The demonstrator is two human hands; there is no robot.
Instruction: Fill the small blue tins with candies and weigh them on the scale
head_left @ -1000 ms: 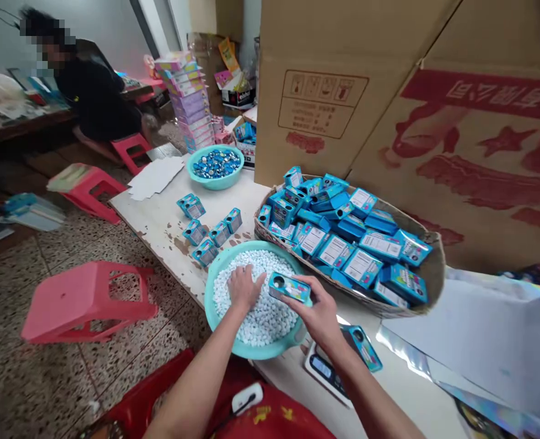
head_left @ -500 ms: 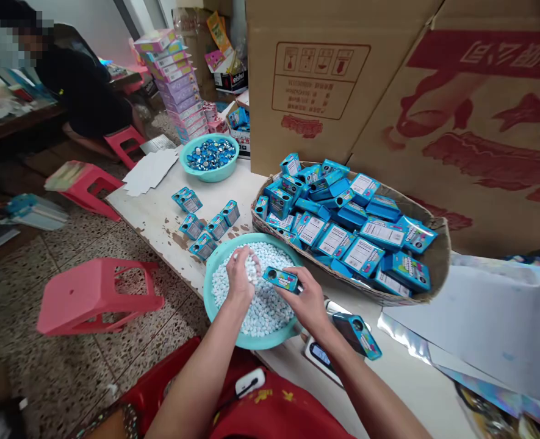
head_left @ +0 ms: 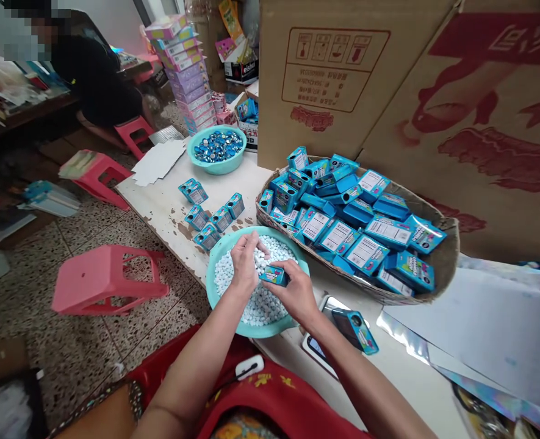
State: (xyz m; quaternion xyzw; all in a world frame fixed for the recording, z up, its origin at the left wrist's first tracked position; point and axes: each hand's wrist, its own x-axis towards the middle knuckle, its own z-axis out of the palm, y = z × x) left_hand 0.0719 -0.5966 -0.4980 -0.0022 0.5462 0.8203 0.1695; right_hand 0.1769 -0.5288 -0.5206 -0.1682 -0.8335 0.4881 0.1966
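In the middle of the frame I am holding a small blue cardboard box with printed sides (head_left: 273,275) in my right hand (head_left: 299,294); the thumb and the fingers are pinching it from its right end. The box is lying tilted in the air above a round turquoise plastic basin (head_left: 212,280), which is standing at the centre of the frame. My left hand (head_left: 244,262) is curling, with the fingers bent round a few of the small white pellets (head_left: 263,308), and it is staying close at the left end of the box. I cannot tell whether its fingers are touching the box. Many more pellets are filling the basin below.

Right of the centre, a long cardboard tray (head_left: 448,262) is carrying a heap of similar blue boxes (head_left: 356,222). At the lower right, another blue box (head_left: 363,334) is standing by a white scale (head_left: 313,347), which my right forearm is partly covering. Left of the centre, a few blue boxes (head_left: 221,218) are standing on the worn white table (head_left: 246,189). Behind them, a second turquoise basin (head_left: 205,167) is holding shiny blue and silver pieces (head_left: 219,145). In the upper left, a person in dark clothes (head_left: 93,76) is sitting.
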